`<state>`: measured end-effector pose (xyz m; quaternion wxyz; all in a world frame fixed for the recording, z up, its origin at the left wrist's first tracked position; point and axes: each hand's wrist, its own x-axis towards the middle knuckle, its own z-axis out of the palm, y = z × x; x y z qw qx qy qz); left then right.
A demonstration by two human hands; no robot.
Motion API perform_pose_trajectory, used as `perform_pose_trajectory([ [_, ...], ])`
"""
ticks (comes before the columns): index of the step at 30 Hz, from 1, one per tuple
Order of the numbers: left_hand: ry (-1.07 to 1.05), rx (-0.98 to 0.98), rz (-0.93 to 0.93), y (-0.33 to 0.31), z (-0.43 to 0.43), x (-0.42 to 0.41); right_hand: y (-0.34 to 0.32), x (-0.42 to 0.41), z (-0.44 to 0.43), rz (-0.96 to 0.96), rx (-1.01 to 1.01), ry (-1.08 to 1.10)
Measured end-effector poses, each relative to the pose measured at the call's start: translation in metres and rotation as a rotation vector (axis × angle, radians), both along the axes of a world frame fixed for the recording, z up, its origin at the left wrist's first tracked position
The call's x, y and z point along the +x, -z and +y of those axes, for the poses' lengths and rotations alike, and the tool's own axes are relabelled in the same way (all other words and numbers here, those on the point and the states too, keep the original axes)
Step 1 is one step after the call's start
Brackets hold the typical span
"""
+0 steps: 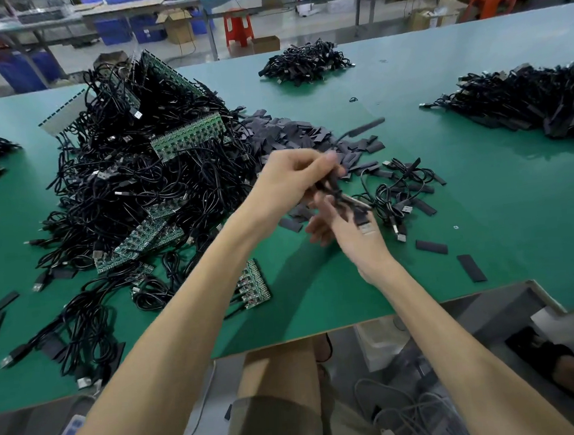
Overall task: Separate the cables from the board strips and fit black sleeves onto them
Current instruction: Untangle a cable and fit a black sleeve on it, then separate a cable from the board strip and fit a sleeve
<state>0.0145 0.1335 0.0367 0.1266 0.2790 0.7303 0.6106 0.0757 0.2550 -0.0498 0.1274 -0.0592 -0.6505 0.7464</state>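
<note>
Black cable [332, 188], bunched and blurred, hangs above the counter [484, 208] at the centre of the frame. The curled fingers of the left hand [286, 179] pinch it, and its lower end reaches the right hand [352, 239]. Blur hides whether that hand grips it or only steadies it. If the lower end is loose, the sleeve could catch and bunch on the connector, or the cable could slip out and drop. Just right of the hands lies a small cluster of cables [400, 191], where a dropped one might be mistaken for a finished piece. Behind the hands, loose sleeves [292, 131] spill against the big tangle of cables [132, 188] and green board strips [190, 135] at the left. A trailing loop could snag there and drag pieces along.
</note>
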Motion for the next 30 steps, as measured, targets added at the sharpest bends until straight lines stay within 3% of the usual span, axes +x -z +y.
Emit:
perform_pose_trajectory([
  [3,-0.001,-0.11,0.069,-0.013,0.038,-0.004,0.0,0.001,-0.002,-0.009,0.141,-0.048],
  [7,-0.122,-0.295,0.119,-0.009,0.064,-0.006,0.0,0.002,-0.001,-0.015,0.134,-0.054],
  [15,-0.289,-0.597,0.291,0.01,-0.013,0.004,0.005,-0.002,0.001,0.009,0.227,-0.053],
  [24,0.016,-1.4,0.117,-0.003,-0.083,0.023,0.005,-0.001,0.003,0.004,0.231,-0.075],
  [27,0.006,-1.46,0.131,0.009,-0.083,0.026,0.005,0.0,0.003,0.009,0.247,-0.078],
  [30,0.017,-1.369,0.115,0.015,-0.084,0.025,0.004,0.001,0.003,0.013,0.266,-0.096],
])
